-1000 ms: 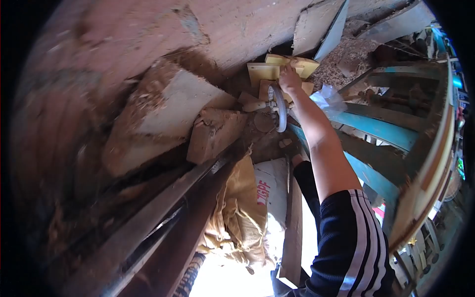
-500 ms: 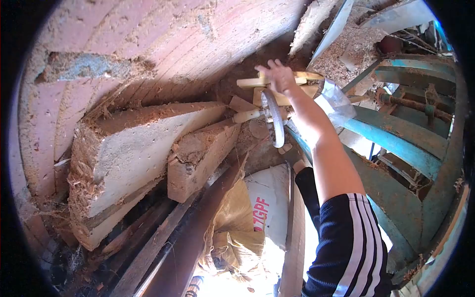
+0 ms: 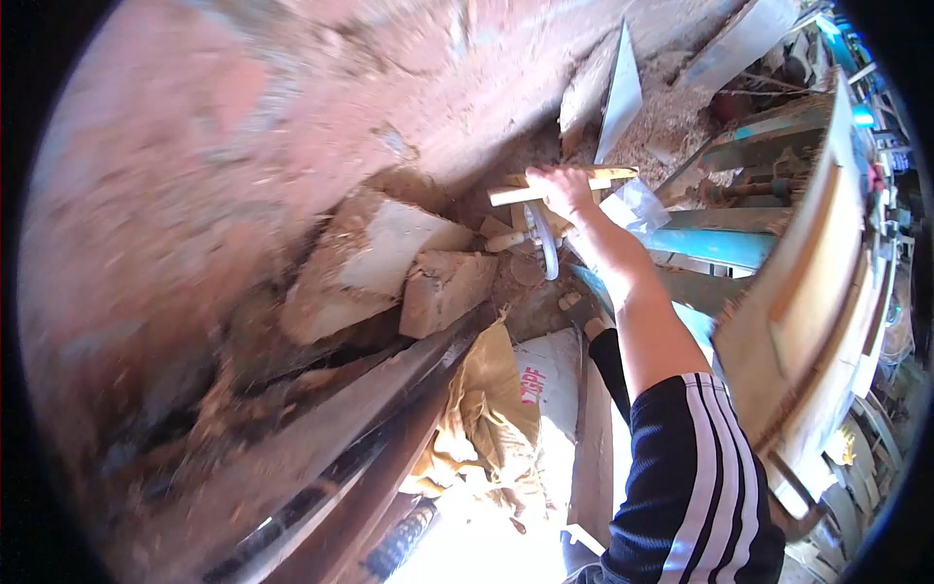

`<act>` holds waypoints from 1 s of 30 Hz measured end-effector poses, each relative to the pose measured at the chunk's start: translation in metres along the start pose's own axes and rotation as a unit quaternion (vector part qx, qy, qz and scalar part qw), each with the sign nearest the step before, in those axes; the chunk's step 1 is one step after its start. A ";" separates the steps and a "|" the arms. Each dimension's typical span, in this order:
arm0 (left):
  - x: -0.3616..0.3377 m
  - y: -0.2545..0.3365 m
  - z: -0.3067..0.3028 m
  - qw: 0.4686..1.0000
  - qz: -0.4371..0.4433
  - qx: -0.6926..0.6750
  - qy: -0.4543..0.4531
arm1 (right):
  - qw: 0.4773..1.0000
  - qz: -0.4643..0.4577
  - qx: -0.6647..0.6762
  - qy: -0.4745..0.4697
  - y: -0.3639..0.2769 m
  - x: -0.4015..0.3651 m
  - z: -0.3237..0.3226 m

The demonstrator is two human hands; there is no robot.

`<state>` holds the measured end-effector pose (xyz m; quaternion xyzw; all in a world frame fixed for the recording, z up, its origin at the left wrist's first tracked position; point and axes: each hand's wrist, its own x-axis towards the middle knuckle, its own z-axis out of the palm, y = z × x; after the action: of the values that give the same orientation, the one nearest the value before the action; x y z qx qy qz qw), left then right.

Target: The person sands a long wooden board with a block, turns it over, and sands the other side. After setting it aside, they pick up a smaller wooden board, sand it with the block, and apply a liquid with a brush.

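Observation:
My right hand (image 3: 562,190) reaches far forward, its fingers closed around a thin pale wooden board (image 3: 511,195) that lies level near the foot of the brick wall (image 3: 243,146). Just below the hand a metal handwheel (image 3: 545,243) with a pale handle stands on edge. A clear plastic bag (image 3: 634,204) hangs beside my wrist. My left hand is out of sight.
Two rough sawn wood blocks (image 3: 379,255) (image 3: 443,287) covered in sawdust lie left of the wheel. A tan sack (image 3: 486,409) and a white printed sack (image 3: 545,375) lie below. A teal machine frame (image 3: 710,243) and a wooden plank (image 3: 808,292) fill the right side.
My view has swung and pulled back, so the blocks look smaller. My right hand went from resting on the stacked boards to closing on one thin board.

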<state>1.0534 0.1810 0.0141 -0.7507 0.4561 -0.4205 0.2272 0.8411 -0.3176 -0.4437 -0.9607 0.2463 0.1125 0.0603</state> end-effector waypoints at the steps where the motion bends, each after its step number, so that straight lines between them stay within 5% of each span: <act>1: 0.002 -0.014 -0.017 1.000 -0.006 0.010 0.007 | 0.999 -0.012 -0.013 0.039 -0.012 -0.013 -0.030; 6: 0.000 -0.083 -0.107 0.998 -0.027 0.044 0.046 | 0.999 -0.042 -0.009 0.013 -0.059 -0.061 -0.131; 8: 0.003 -0.103 -0.143 0.996 -0.025 0.039 0.070 | 0.977 -0.170 -0.123 0.021 -0.083 -0.081 -0.170; 10: 0.005 -0.082 -0.143 0.990 -0.102 0.008 0.096 | 0.967 -0.205 -0.143 -0.051 -0.119 -0.100 -0.222; 14: 0.002 -0.079 -0.144 0.984 -0.145 -0.037 0.099 | 0.960 -0.254 -0.119 -0.005 -0.168 -0.140 -0.312; 17: 0.003 -0.081 -0.153 0.982 -0.156 -0.064 0.080 | 0.903 -0.394 -0.166 0.021 -0.195 -0.190 -0.403; 20: 0.003 -0.083 -0.158 0.979 -0.155 -0.090 0.093 | 0.880 -0.423 -0.214 0.030 -0.207 -0.238 -0.486; 24: 0.002 -0.083 -0.157 0.976 -0.154 -0.109 0.108 | 0.892 -0.341 -0.284 -0.091 -0.207 -0.284 -0.586; 30: 0.001 -0.085 -0.155 0.977 -0.155 -0.107 0.099 | 0.868 -0.214 -0.295 -0.337 -0.102 -0.247 -0.578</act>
<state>0.9658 0.2274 0.1599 -0.7866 0.3971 -0.4717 0.0313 0.7882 -0.2142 0.1827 -0.8666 -0.0455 0.4812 -0.1240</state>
